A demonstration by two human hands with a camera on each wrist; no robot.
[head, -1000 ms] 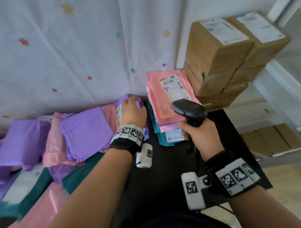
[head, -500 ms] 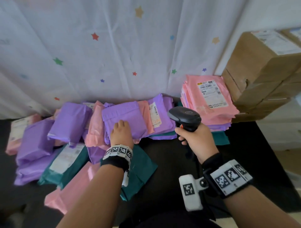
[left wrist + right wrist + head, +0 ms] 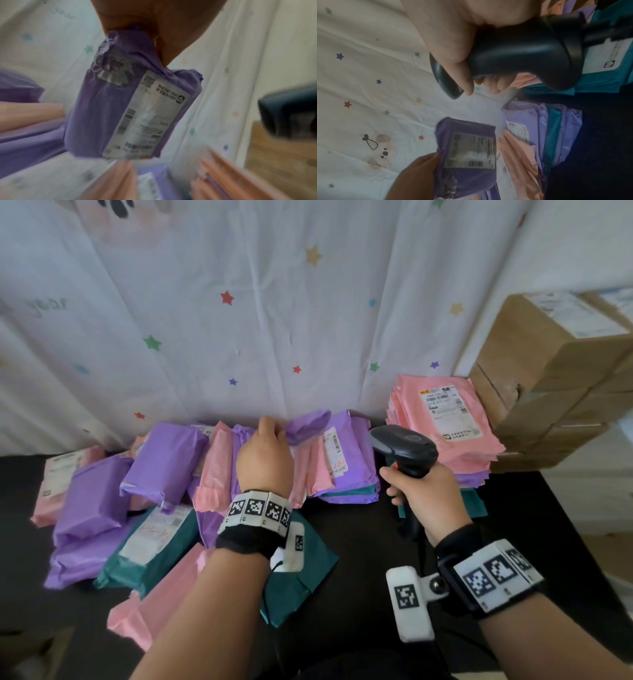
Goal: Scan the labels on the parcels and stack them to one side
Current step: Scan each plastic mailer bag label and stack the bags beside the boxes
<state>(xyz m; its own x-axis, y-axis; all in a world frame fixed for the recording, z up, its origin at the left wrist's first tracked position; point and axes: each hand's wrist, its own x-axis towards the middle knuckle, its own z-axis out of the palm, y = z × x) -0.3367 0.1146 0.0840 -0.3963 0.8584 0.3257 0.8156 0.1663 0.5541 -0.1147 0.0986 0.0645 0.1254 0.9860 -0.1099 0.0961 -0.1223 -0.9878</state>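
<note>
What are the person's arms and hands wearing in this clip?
Both forearms are bare, with no sleeves or gloves. Each wrist carries a black strap under a white band of black-and-white square code tiles; the right wrist has the same. A white camera block with its own code tag hangs from each band.
</note>
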